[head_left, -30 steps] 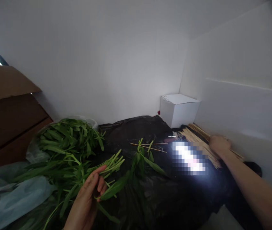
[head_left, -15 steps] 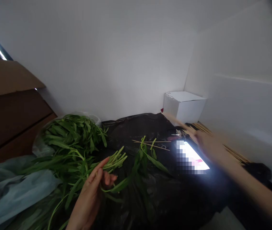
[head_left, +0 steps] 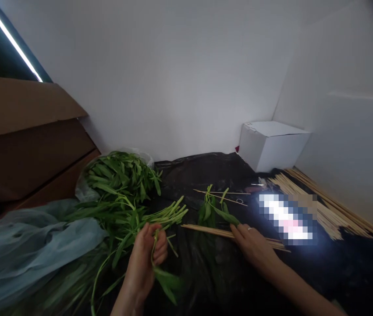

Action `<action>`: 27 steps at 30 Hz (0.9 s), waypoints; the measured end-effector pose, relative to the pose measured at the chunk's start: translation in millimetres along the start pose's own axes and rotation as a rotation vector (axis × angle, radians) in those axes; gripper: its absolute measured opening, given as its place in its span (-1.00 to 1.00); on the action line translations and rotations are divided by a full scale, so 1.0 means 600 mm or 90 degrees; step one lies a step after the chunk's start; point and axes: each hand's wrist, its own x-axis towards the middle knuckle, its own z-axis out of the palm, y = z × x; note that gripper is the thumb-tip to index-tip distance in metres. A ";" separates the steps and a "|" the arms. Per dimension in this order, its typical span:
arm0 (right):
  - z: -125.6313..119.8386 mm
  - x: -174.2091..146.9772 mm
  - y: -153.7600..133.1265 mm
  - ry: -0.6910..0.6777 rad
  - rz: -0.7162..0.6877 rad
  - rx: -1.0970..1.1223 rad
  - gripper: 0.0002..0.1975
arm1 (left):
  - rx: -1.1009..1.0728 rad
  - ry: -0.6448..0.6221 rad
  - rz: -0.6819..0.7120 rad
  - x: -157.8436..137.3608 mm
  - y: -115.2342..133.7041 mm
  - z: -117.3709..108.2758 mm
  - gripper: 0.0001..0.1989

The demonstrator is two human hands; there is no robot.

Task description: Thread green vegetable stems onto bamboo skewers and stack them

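My left hand [head_left: 150, 248] is closed around a leafy green stem [head_left: 168, 281], whose leaves hang below the fingers. Just beyond it lies a bunch of cut green stems [head_left: 169, 213], pointing right. A small bundle of thin wooden skewers [head_left: 207, 230] is gripped by my right hand [head_left: 252, 245], which wears a ring. The bundle lies nearly level over the black plastic sheet [head_left: 199, 164]. Behind it rest a smaller bunch of greens [head_left: 208, 208] and a few loose skewers [head_left: 225, 193].
A clear bag of leafy greens [head_left: 120, 173] stands at the back left, near a bluish plastic bag [head_left: 55, 245] and a cardboard box [head_left: 25, 105]. On the right are a lit, blurred screen [head_left: 285, 219], a large skewer pile [head_left: 327, 208] and a white box [head_left: 271, 145].
My right hand has come from the skewer pile towards the middle with a bundle of skewers. My left hand's fingers have curled in, off the cut stems. The view has turned slightly left.
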 end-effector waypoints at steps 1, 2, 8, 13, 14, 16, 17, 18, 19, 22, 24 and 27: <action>-0.002 0.000 0.002 0.009 -0.001 -0.003 -0.62 | -0.019 -0.007 -0.012 0.001 -0.003 -0.001 -0.72; -0.005 -0.001 0.004 0.019 -0.001 0.000 -0.63 | -0.032 -0.010 -0.020 0.002 -0.006 -0.001 -0.74; -0.053 0.020 -0.001 0.083 0.078 0.202 -0.67 | 0.042 -0.015 0.011 -0.003 -0.028 0.007 -0.80; -0.150 0.084 -0.053 0.077 0.078 0.664 -0.73 | 0.174 -0.044 0.064 -0.004 -0.041 0.022 -0.78; -0.167 0.098 -0.067 0.055 0.061 0.739 -0.76 | 0.174 -0.049 0.066 -0.003 -0.042 0.025 -0.74; -0.189 0.120 -0.092 0.015 0.059 0.839 -0.81 | 0.168 -0.068 0.070 -0.001 -0.042 0.028 -0.64; -0.194 0.128 -0.102 0.000 0.066 0.871 -0.81 | 0.164 -0.080 0.068 -0.001 -0.043 0.029 -0.61; -0.195 0.135 -0.110 -0.011 0.075 0.896 -0.79 | 0.159 -0.090 0.062 0.000 -0.043 0.029 -0.58; -0.193 0.139 -0.116 -0.018 0.084 0.917 -0.79 | 0.152 -0.098 0.056 0.001 -0.044 0.028 -0.57; -0.179 0.144 -0.123 -0.052 0.096 1.022 -0.87 | 0.147 -0.112 0.054 0.003 -0.049 0.025 -0.58; -0.170 0.145 -0.122 -0.084 0.096 1.119 -0.89 | 0.159 -0.127 0.053 0.006 -0.054 0.023 -0.59; -0.165 0.144 -0.119 -0.109 0.098 1.199 -0.88 | 0.181 -0.144 0.041 0.008 -0.061 0.022 -0.58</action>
